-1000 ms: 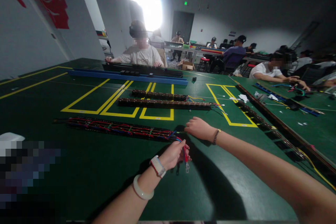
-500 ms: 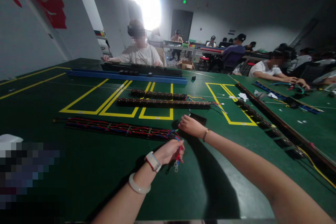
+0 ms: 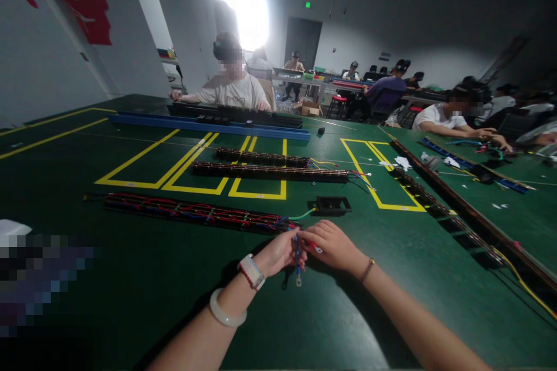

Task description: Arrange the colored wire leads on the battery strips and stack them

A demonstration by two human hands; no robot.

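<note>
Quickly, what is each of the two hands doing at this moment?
Left hand: closed, holding the blue wire.
Right hand: closed on the red wire beside it.

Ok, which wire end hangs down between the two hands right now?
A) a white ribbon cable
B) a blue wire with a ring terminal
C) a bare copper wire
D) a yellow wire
B: a blue wire with a ring terminal at its tip hangs between the left hand and right hand, which meet at the end of the wired strip.
</note>
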